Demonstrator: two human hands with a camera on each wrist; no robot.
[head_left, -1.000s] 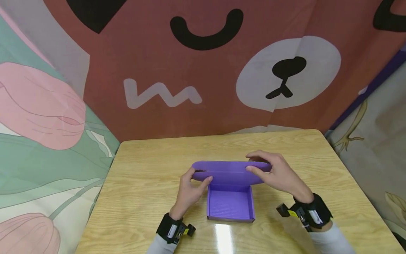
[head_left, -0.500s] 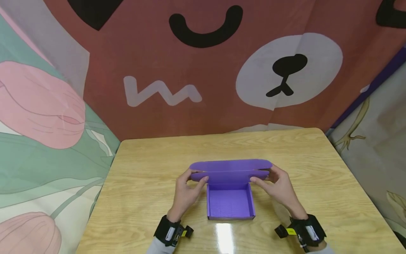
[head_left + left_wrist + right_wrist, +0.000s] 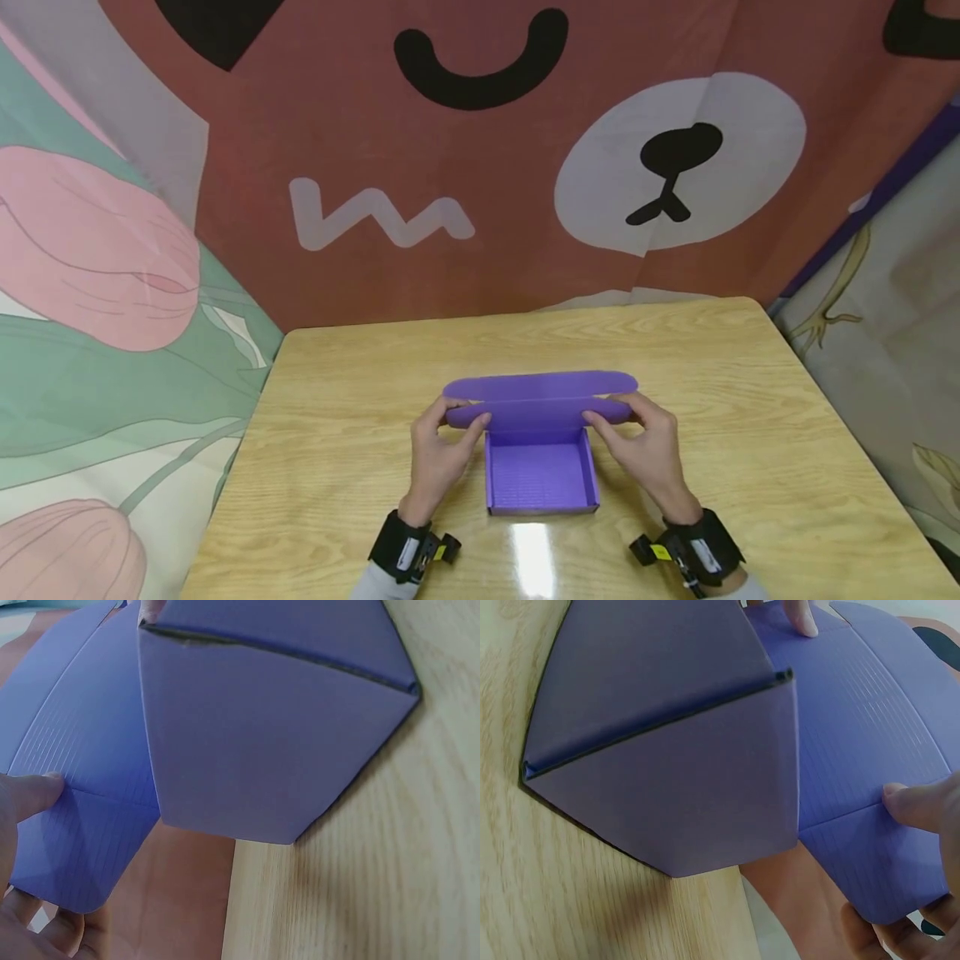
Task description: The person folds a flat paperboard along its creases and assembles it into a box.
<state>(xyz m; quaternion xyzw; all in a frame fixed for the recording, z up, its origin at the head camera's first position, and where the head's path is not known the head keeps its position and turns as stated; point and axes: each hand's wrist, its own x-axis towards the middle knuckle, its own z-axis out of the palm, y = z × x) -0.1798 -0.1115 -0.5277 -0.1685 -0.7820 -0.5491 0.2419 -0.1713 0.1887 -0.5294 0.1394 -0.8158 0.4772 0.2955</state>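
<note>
Backdrop: large brownish-red printed cloth (image 3: pixel 510 287) with a white muzzle shape; hangs behind the table
Table: pale wood-grain tabletop (image 3: pixel 352 367); carries the box near its middle
Box: purple rectangular cardboard box (image 3: pixel 542 479); sits upright on the tabletop, open toward the person, between the two forearms
Lid: purple ribbed cardboard lid panel (image 3: pixel 536 417); raised at the box's far edge, both hands on it
Top strip: long purple cardboard flap with rounded ends (image 3: pixel 540 386); runs along the lid's far edge; slits part its ends from the side flaps
Hands: bare left hand (image 3: pixel 438 454) clamped on the left purple cardboard side flap (image 3: pixel 82 847); bare right hand (image 3: pixel 648 446) clamped on the right purple cardboard side flap (image 3: pixel 862 862); thumbs on inner face by the crease, fingers behind
Handling: likely working the side flaps at their creases; best to keep thumbs right on the crease line and bend both sides evenly; a lopsided pull could twist the lid or skid the light box; ease off if the slit corners strain
Wristbands: black straps with small cameras, left (image 3: pixel 397 546) and right (image 3: pixel 703 546); well apart from the cardboard
</note>
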